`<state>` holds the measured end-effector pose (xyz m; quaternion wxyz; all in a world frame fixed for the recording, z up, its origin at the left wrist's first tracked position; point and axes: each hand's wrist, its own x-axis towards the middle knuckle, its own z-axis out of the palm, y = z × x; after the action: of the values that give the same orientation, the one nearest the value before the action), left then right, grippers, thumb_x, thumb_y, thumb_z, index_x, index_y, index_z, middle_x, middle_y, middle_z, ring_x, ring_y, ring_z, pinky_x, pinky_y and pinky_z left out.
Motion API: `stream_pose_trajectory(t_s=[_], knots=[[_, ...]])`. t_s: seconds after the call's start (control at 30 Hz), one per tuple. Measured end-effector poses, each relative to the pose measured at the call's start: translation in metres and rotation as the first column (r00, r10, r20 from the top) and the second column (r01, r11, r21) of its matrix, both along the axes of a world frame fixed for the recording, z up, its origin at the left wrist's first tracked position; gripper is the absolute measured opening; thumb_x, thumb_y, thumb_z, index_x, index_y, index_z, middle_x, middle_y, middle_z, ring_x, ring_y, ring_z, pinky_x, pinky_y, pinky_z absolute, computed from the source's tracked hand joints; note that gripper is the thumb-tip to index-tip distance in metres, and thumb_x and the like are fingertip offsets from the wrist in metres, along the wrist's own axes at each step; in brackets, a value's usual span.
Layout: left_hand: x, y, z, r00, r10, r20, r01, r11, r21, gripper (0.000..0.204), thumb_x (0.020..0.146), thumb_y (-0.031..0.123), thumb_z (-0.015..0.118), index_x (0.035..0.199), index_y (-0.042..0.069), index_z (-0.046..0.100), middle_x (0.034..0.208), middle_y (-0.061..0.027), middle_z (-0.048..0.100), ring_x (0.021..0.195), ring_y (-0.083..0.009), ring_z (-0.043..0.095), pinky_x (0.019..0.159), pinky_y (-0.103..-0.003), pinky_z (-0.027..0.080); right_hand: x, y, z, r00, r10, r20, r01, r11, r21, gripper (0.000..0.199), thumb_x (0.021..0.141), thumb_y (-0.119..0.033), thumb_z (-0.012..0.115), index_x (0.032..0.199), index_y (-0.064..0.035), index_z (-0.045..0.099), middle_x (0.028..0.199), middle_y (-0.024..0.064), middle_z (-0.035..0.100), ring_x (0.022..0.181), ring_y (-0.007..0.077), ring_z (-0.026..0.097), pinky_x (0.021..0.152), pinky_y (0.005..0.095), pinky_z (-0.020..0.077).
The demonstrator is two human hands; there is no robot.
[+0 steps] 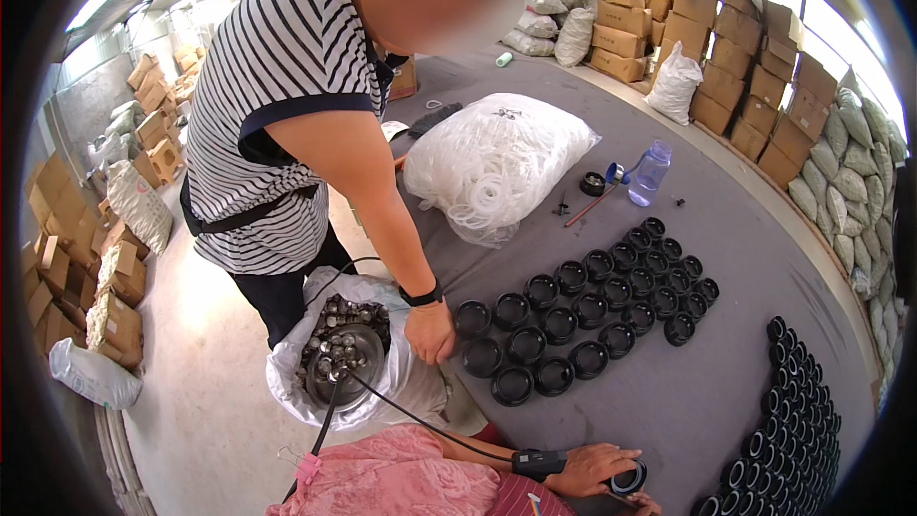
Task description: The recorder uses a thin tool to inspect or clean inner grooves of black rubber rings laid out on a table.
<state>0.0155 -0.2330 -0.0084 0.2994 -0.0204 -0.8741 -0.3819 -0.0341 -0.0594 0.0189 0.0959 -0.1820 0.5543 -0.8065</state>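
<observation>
The black cap [629, 488] I'm holding looks like smooth, glossy plastic, same finish as the black cups [588, 357] on the matt grey tablecloth [702, 377]. Big bag [549, 124] reads as thin, crinkly, shiny plastic film, the rings [495, 193] as smooth, milky plastic, and the bottle [650, 179] as smooth translucent plastic. Small bits [339, 354] and bowl [371, 363] look like shiny metal, white sack [287, 365] like creased plastic, boxes [621, 40] matt brown cardboard, pink cloth [406, 473] matt and wrinkled.

Left head fisheye, worn up top, tilted down: my hands [590, 470] close at lower edge, grey table [702, 377] stretching away.
</observation>
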Motion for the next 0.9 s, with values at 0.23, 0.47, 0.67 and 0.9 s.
stream_pose_trajectory(t_s=[0.23,0.47,0.67,0.9], knots=[[0.001,0.001,-0.001,1.000,0.003,0.001,-0.003,1.000,-0.001,0.045,0.078,0.031,0.069,0.120,0.015,0.062,0.138,-0.0080,0.058,0.108,-0.0323,0.060,0.092,-0.046,0.046,0.003,-0.002,0.005,1.000,0.009,0.005,-0.009,1.000,0.010,0.027,0.102,-0.026,0.057,0.105,0.0009,0.060,0.102,0.0154,0.067,0.093,0.0223,0.063,0.084,0.0309,0.0506],[-0.001,-0.001,0.000,1.000,0.007,-0.003,-0.007,1.000,-0.006,0.045,0.079,0.031,0.068,0.120,0.015,0.062,0.139,-0.0079,0.058,0.109,-0.0323,0.060,0.092,-0.046,0.046,0.002,-0.004,0.006,1.000,-0.029,-0.002,0.029,0.999,0.014,0.025,0.100,-0.024,0.059,0.100,0.0008,0.062,0.096,0.0146,0.068,0.085,0.0214,0.063,0.077,0.0330,0.0513],[-0.002,0.000,0.000,1.000,0.011,-0.007,-0.011,1.000,-0.007,0.045,0.079,0.031,0.068,0.120,0.015,0.062,0.139,-0.0078,0.058,0.109,-0.0324,0.059,0.092,-0.046,0.046,0.002,-0.002,0.005,1.000,-0.016,-0.018,0.016,1.000,0.005,0.025,0.101,-0.025,0.059,0.100,0.0005,0.062,0.097,0.0155,0.068,0.088,0.0233,0.063,0.081,0.0354,0.0516],[-0.005,0.002,-0.001,1.000,0.027,-0.009,-0.027,1.000,-0.001,0.045,0.079,0.031,0.067,0.120,0.015,0.062,0.139,-0.0078,0.057,0.109,-0.0324,0.059,0.092,-0.046,0.046,-0.002,-0.006,0.007,0.999,0.012,-0.031,-0.012,1.000,0.005,0.025,0.101,-0.025,0.059,0.100,0.0001,0.062,0.099,0.0166,0.068,0.092,0.0254,0.063,0.085,0.0381,0.0518]])
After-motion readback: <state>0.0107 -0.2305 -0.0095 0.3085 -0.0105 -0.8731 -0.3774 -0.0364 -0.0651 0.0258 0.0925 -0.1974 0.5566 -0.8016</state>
